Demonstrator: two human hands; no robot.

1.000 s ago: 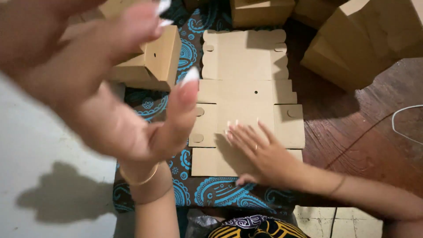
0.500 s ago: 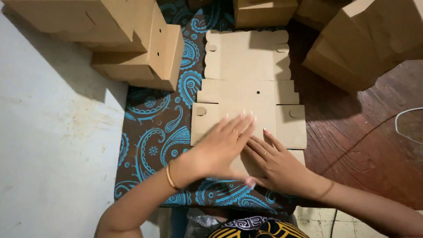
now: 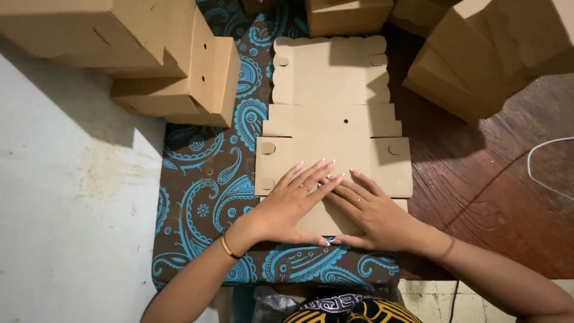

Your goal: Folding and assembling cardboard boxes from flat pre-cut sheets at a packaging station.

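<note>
Cardboard, brown and unfolded, is laid flat as a die-cut box blank (image 3: 335,128) on a dark cloth with a turquoise paisley pattern (image 3: 209,185), directly in front of the person. A second ago the left hand (image 3: 287,206) was raised close to the camera, blurred and away from the work; half a second ago it had come down beside the right hand (image 3: 373,215). Now both hands are pressed flat on the near panel of the blank, fingers (image 3: 314,173) stretched out straight and close together, tips overlapping slightly at the middle, nothing gripped in either. From this it is judged that the sheet is being held down and flattened, or a crease along the near panel is being pressed, with the blank itself unmoved across the three pictures.

One flat blank is counted. To the left, on a pale floor (image 3: 66,197), three assembled brown boxes (image 3: 179,78) are seen stacked and leaning together. At the top edge one box (image 3: 350,15) is partly cut off by the frame, and to the upper right at least two more boxes (image 3: 478,60) are piled on a reddish wooden surface (image 3: 490,203). One thin white cord (image 3: 538,176) is looped at the right edge. One gold bangle (image 3: 227,246) is worn on the left wrist, and a ring is worn on each hand.
</note>
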